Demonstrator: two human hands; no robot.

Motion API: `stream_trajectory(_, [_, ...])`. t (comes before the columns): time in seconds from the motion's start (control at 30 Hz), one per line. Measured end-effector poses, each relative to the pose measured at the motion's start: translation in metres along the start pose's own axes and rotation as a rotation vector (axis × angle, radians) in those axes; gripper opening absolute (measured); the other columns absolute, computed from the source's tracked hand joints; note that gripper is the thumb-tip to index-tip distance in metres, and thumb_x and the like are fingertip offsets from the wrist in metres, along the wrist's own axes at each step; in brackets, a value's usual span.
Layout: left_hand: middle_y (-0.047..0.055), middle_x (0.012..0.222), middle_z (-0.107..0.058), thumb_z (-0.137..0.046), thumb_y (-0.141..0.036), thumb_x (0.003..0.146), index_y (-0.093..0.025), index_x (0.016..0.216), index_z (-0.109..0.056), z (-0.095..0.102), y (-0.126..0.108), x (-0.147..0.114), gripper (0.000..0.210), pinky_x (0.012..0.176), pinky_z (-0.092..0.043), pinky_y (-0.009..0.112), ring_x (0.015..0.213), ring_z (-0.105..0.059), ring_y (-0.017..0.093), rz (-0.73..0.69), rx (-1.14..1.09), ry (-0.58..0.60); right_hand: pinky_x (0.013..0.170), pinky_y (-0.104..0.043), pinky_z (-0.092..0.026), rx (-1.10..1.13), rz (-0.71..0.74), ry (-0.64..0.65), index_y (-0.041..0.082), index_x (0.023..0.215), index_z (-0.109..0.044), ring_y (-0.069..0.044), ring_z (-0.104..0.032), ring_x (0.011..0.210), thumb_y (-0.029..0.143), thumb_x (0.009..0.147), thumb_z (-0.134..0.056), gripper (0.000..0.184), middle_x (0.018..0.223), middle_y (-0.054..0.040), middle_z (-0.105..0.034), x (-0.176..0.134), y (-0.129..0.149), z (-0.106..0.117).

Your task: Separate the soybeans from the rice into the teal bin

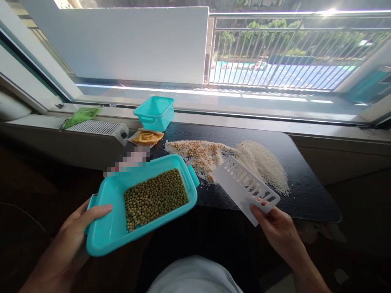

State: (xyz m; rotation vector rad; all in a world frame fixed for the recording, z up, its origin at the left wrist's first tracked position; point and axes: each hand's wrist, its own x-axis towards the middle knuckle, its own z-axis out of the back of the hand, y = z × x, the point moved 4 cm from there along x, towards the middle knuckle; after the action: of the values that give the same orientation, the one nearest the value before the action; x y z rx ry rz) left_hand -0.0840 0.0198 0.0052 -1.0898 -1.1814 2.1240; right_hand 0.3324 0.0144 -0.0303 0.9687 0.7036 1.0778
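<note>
My left hand (81,228) grips the near left end of a turquoise plastic container (113,224), thumb over the rim. Inside it lies a bed of green dried peas (157,195). The container tilts a little, in front of the table. My right hand (273,226) pinches the corner of a flat white slotted scraper (238,193), held above the near part of the table. Just beyond its far end spreads a heap of white grains mixed with yellow peas (198,152). A pile of white rice-like grains (259,160) adjoins it on the right.
A smaller turquoise container (155,116) stands at the table's back left, by the window. In front of it sits a packet with yellow contents (147,137). A green cloth (82,117) lies on the white radiator (113,128). The black table (308,195) has a rounded right corner.
</note>
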Motion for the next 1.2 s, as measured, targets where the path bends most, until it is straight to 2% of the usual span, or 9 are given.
stream_trajectory(0.03, [0.001, 0.064, -0.072, -0.073, -0.033, 0.058, -0.018, 0.115, -0.066, 0.007, 0.005, -0.005, 0.060, 0.049, -0.059, 0.038, 0.063, -0.070, 0.029, 0.109, -0.059, 0.018, 0.059, -0.031, -0.061, -0.002, 0.014, 0.008, 0.020, 0.084, -0.078, -0.027, -0.075, 0.069, 0.042, 0.070, -0.072, 0.027, 0.078, -0.0050, -0.079, 0.000, 0.002, -0.001])
stream_trajectory(0.1, [-0.001, 0.067, -0.073, -0.077, -0.032, 0.055, -0.022, 0.123, -0.061, 0.020, 0.012, -0.016, 0.070, 0.046, -0.057, 0.034, 0.061, -0.070, 0.028, 0.176, -0.117, 0.012, 0.059, -0.031, -0.061, -0.005, 0.042, 0.033, 0.019, 0.084, -0.078, -0.027, -0.075, 0.070, 0.041, 0.072, -0.071, 0.027, 0.079, -0.0047, -0.080, 0.000, 0.005, -0.002])
stream_trajectory(0.2, [-0.001, 0.077, -0.075, -0.075, -0.036, 0.059, -0.031, 0.131, -0.053, 0.018, 0.031, -0.032, 0.075, 0.058, -0.060, 0.043, 0.066, -0.071, 0.029, 0.305, -0.209, 0.167, 0.060, -0.032, -0.060, -0.017, 0.075, 0.069, 0.019, 0.085, -0.078, -0.026, -0.074, 0.071, 0.041, 0.073, -0.068, 0.027, 0.080, -0.0047, -0.080, 0.002, 0.007, -0.004])
stream_trajectory(0.27, [0.003, 0.085, -0.075, -0.075, -0.035, 0.057, -0.030, 0.135, -0.047, 0.005, 0.047, -0.043, 0.084, 0.066, -0.059, 0.048, 0.074, -0.072, 0.033, 0.421, -0.235, 0.358, 0.059, -0.032, -0.059, -0.038, 0.093, 0.065, 0.018, 0.087, -0.078, -0.026, -0.073, 0.069, 0.041, 0.074, -0.067, 0.029, 0.078, -0.0048, -0.079, 0.004, 0.006, -0.003])
stream_trajectory(0.47, [0.008, 0.106, -0.072, -0.072, -0.025, 0.064, -0.021, 0.142, -0.035, -0.053, 0.064, -0.058, 0.087, 0.083, -0.055, 0.041, 0.093, -0.070, 0.029, 0.313, -0.225, 0.791, 0.065, -0.034, -0.057, -0.140, 0.160, 0.047, 0.016, 0.086, -0.077, -0.026, -0.073, 0.073, 0.039, 0.075, -0.063, 0.029, 0.080, -0.0054, -0.079, 0.010, 0.004, 0.002])
stream_trajectory(0.53, [0.009, 0.105, -0.071, -0.070, -0.023, 0.065, -0.017, 0.140, -0.037, -0.069, 0.066, -0.056, 0.082, 0.085, -0.053, 0.039, 0.094, -0.070, 0.028, 0.306, -0.242, 0.858, 0.063, -0.033, -0.056, -0.169, 0.185, 0.076, 0.017, 0.084, -0.078, -0.025, -0.072, 0.071, 0.038, 0.077, -0.061, 0.028, 0.078, -0.0050, -0.078, 0.009, 0.007, 0.002])
stream_trajectory(0.77, [0.007, 0.102, -0.070, -0.068, -0.021, 0.069, -0.017, 0.134, -0.041, -0.094, 0.068, -0.042, 0.071, 0.085, -0.050, 0.036, 0.096, -0.068, 0.025, 0.252, -0.224, 0.901, 0.064, -0.032, -0.057, -0.214, 0.213, 0.108, 0.017, 0.090, -0.078, -0.024, -0.073, 0.073, 0.037, 0.081, -0.058, 0.030, 0.085, -0.0048, -0.080, 0.002, 0.010, 0.005])
stream_trajectory(1.0, [0.008, 0.103, -0.071, -0.073, -0.021, 0.067, -0.018, 0.131, -0.046, -0.098, 0.069, -0.042, 0.070, 0.084, -0.050, 0.036, 0.098, -0.067, 0.028, 0.339, -0.256, 0.881, 0.065, -0.033, -0.059, -0.232, 0.243, 0.124, 0.018, 0.085, -0.078, -0.025, -0.073, 0.073, 0.038, 0.082, -0.059, 0.028, 0.081, -0.0044, -0.079, 0.007, 0.020, 0.011])
stream_trajectory(1.2, [0.008, 0.107, -0.070, -0.075, -0.019, 0.066, -0.021, 0.140, -0.041, -0.098, 0.071, -0.045, 0.081, 0.081, -0.050, 0.035, 0.100, -0.067, 0.029, 0.392, -0.284, 0.858, 0.065, -0.033, -0.060, -0.280, 0.279, 0.174, 0.018, 0.088, -0.078, -0.025, -0.074, 0.073, 0.037, 0.084, -0.057, 0.028, 0.082, -0.0051, -0.079, 0.014, 0.024, 0.006])
